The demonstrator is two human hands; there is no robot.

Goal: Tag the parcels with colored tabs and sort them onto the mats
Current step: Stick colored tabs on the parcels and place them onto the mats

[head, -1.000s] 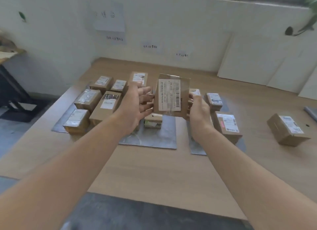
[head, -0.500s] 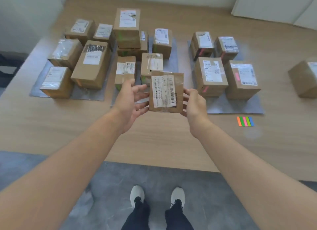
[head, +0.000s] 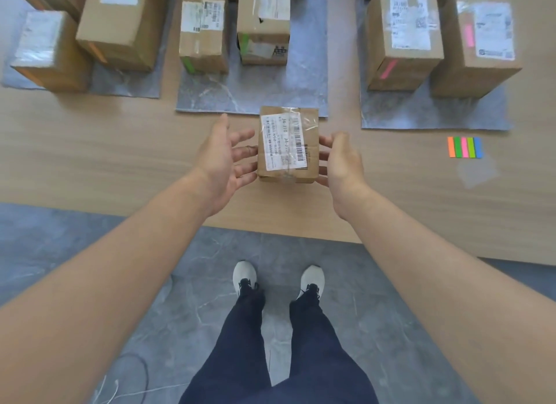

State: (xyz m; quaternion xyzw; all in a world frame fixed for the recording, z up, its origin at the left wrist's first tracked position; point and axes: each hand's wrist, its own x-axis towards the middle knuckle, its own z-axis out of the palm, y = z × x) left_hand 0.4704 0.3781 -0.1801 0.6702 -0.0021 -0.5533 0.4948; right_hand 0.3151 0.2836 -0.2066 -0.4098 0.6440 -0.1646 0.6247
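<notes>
Parcel (head: 287, 144), brown, taped white barcode label, between left hand (head: 224, 161) and right hand (head: 343, 162), both straight-fingered

Three grey mats (head: 126, 81) lie on the counter (head: 120, 150). Seven parcels (head: 287, 146) show clearly: two on the middle mat (head: 249, 93), two left of it, two right of it, one before it; more are cropped. Five colored tabs (head: 464, 147).

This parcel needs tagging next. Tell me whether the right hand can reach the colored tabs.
Probably yes: only bare table lies between the right hand and the tab strip, but it must first leave the parcel it presses.
</notes>
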